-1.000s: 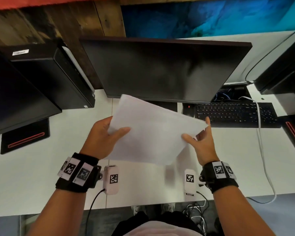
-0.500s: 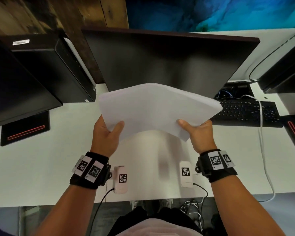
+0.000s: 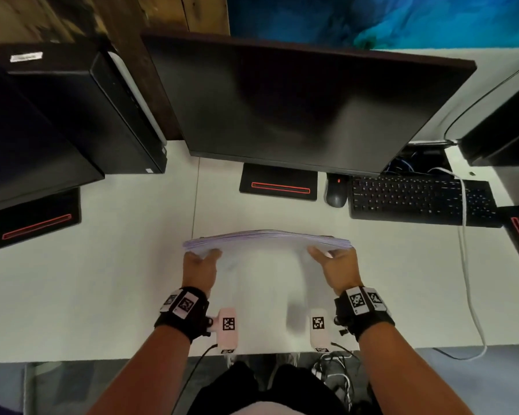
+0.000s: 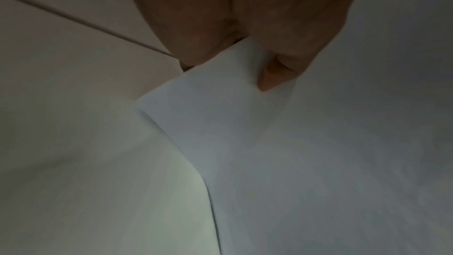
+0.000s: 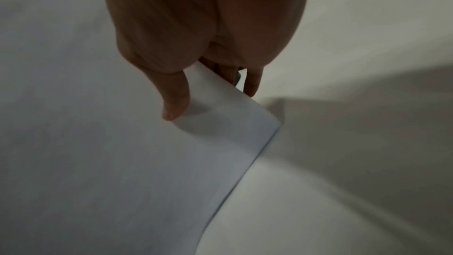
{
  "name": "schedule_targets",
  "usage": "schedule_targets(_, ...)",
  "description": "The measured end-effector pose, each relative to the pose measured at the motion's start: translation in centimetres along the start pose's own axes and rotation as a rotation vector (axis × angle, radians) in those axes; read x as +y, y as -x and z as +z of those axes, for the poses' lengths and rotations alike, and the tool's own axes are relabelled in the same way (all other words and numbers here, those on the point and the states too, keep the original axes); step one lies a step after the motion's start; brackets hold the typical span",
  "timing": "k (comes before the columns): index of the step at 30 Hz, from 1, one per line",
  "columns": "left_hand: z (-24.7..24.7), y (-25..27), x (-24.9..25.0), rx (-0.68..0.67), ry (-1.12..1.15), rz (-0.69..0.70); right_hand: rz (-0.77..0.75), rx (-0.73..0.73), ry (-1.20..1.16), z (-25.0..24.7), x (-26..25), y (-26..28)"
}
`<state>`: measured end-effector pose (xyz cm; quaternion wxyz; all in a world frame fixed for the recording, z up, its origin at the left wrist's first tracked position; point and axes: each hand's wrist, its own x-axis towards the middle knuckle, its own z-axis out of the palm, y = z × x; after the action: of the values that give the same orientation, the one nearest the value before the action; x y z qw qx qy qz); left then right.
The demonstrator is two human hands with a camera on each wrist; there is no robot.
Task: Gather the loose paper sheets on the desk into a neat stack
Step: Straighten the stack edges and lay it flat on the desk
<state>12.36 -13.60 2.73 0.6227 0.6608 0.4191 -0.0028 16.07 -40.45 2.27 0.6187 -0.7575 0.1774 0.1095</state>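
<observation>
**Sheets gathered and held on edge, squaring nearly done**

While both hands hold the paper upright on the desk (image 3: 102, 295), the gathering itself looks finished: no loose sheet shows anywhere else on the white surface in the head view. At the left, the left hand (image 3: 200, 266) pinches the near left corner of the paper stack (image 3: 267, 238), its thumb lying on the top sheet in the left wrist view. The stack stands on its long edge in front of the monitor (image 3: 297, 109), sagging slightly in the middle, its upper edges appearing close to flush. At the right, the right hand (image 3: 336, 265) grips the opposite corner, thumb in front and fingers behind. What seems left is a final tap to even the edges, then laying the stack flat on the desk and letting go.
</observation>
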Motion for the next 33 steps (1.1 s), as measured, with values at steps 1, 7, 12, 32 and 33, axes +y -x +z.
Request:
schedule_targets(1,-0.1,0.1,-0.2,-0.025,-0.020,-0.006,0.003,-0.004,0.002,0.1,0.0,0.3)
schedule_targets(7,-1.0,-0.4,0.9,-0.109,0.047,0.093,-0.022,0.019,-0.123,0.4,-0.5,0.4)
schedule_targets(12,-0.6,-0.5,0.1,-0.125,-0.051,0.094,0.104,0.024,-0.118,1.3,0.0,0.5)
schedule_targets(32,-4.7,4.1,8.4,-0.067,-0.694,0.888,-0.315,-0.120,0.350,-0.3,-7.6,2.2)
schedule_targets(33,-4.1,4.9,9.6,-0.125,-0.791,0.962,-0.375,-0.138,0.404,-0.5,-8.3,2.4)
